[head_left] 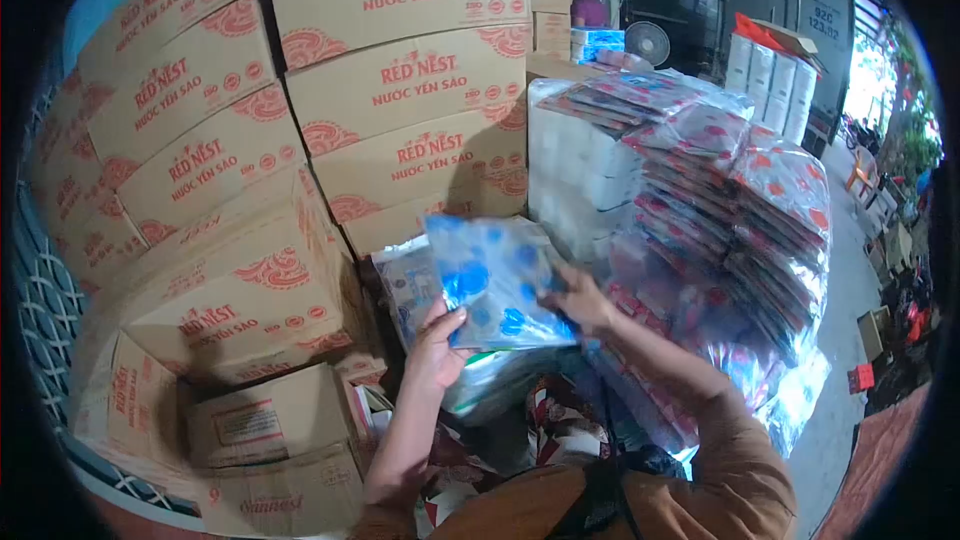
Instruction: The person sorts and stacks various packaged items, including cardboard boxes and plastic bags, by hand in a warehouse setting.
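A flat plastic packet (pixel 495 280) with blue dots is held up in front of my chest. My left hand (pixel 437 345) pinches its lower left corner, thumb on the front face. At the packet's right edge is my right hand (pixel 580 302), with its fingers smeared by motion, so I cannot tell how it is closed. Behind and below the packet lies another flat patterned packet (pixel 402 285), partly hidden. Under my hands, near my lap, is some clear plastic wrapping (pixel 485 385) with a green edge.
Stacked cartons (pixel 420 80) marked Red Nest rise ahead and to the left. An open carton (pixel 150 400) at lower left has smaller boxes (pixel 265 430) beside it. On the right stands a tall pile of plastic-wrapped patterned packets (pixel 740 210). Farther back are a fan (pixel 648 43) and a person (pixel 588 5).
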Demonstrator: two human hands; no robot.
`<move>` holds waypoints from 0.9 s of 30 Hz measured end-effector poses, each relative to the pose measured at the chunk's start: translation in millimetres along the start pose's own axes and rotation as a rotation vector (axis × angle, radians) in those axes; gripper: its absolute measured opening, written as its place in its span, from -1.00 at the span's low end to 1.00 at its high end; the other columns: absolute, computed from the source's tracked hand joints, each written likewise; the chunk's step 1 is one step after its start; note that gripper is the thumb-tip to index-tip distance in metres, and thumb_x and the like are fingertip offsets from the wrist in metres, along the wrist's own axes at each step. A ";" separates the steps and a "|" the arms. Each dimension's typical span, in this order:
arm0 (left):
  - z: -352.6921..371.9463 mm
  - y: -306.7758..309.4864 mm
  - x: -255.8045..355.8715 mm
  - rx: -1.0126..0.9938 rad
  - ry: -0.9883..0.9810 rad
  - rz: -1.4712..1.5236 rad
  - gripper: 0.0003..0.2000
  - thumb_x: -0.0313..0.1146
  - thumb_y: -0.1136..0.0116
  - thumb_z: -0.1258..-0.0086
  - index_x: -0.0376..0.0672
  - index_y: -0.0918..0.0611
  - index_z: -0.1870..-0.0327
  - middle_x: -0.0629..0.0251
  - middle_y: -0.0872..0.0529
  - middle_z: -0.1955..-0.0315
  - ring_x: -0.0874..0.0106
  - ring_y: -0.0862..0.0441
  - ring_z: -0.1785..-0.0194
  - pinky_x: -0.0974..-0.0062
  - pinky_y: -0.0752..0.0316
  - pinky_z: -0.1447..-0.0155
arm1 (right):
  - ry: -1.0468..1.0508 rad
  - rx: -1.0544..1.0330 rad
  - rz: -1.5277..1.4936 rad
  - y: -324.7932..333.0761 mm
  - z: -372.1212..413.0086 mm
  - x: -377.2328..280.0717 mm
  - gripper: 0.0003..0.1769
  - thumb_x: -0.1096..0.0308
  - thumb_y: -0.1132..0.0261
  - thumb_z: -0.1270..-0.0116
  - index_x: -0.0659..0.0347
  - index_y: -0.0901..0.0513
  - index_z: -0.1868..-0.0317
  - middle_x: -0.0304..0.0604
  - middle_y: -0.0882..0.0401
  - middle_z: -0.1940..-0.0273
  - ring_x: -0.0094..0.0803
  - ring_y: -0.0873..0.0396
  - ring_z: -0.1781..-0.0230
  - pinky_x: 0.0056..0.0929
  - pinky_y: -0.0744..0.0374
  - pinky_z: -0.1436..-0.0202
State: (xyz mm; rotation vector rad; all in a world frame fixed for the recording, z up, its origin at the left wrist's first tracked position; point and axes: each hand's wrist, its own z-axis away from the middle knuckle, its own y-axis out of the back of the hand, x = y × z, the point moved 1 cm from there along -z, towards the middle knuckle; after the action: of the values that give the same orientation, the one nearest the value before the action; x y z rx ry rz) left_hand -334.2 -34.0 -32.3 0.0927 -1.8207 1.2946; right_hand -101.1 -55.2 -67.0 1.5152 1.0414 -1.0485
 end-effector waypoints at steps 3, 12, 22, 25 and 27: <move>-3.9 -15.9 26.2 -0.019 -0.166 -0.126 -0.59 -0.53 0.06 -0.22 -0.16 -0.30 -0.14 0.31 -0.45 0.01 0.40 -0.40 -0.06 0.23 -0.31 -0.12 | 0.186 0.134 -0.169 19.2 -7.8 -92.1 -0.52 0.57 -0.15 -0.13 0.34 -0.30 -0.10 -0.18 -0.47 0.15 -0.49 -0.43 0.20 -0.48 -0.46 0.19; -12.1 -8.5 22.7 0.080 -0.044 -0.175 -0.59 -0.31 -0.02 -0.25 -0.09 -0.31 -0.13 0.22 -0.50 0.06 0.38 -0.46 0.01 0.44 -0.37 0.11 | 0.586 0.637 -0.078 158.0 -103.0 -199.1 -0.55 0.51 -0.23 -0.06 0.36 -0.39 -0.01 -0.11 -0.51 0.16 -0.45 -0.45 0.19 -0.47 -0.44 0.13; -13.1 10.4 -2.1 0.161 0.101 -0.133 -0.68 -0.26 0.03 -0.28 -0.14 -0.40 -0.03 0.24 -0.53 0.12 0.38 -0.47 0.07 0.43 -0.35 0.09 | 0.377 1.057 0.419 362.4 -242.2 -86.7 -0.71 0.36 -0.22 -0.07 0.25 -0.55 0.17 -0.09 -0.58 0.27 -0.39 -0.54 0.27 -0.41 -0.50 0.25; -0.7 -43.3 24.5 -0.042 0.136 -0.064 -0.65 -0.17 0.15 -0.33 -0.19 -0.41 -0.03 0.24 -0.53 0.11 0.38 -0.46 0.02 0.46 -0.32 0.03 | 0.048 1.043 0.823 378.1 -243.0 -79.7 -0.60 0.21 -0.19 -0.02 0.23 -0.50 0.12 0.07 -0.51 0.15 -0.13 -0.49 0.10 -0.27 -0.43 0.07; 17.5 -92.2 46.5 -0.239 0.108 -0.129 -0.59 -0.12 0.27 -0.36 -0.23 -0.38 -0.07 0.17 -0.51 0.07 0.35 -0.45 -0.01 0.45 -0.30 -0.01 | -0.160 1.179 0.760 300.3 -179.3 -134.5 -0.41 0.19 -0.21 0.02 0.26 -0.36 -0.05 0.20 -0.45 0.08 0.02 -0.42 0.02 -0.18 -0.38 -0.02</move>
State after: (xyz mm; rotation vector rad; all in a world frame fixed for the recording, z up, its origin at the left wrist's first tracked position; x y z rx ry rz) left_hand -326.2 -71.2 65.2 0.0087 -1.8313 0.9671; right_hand 173.0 60.4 160.8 2.3770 -0.4471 -1.2059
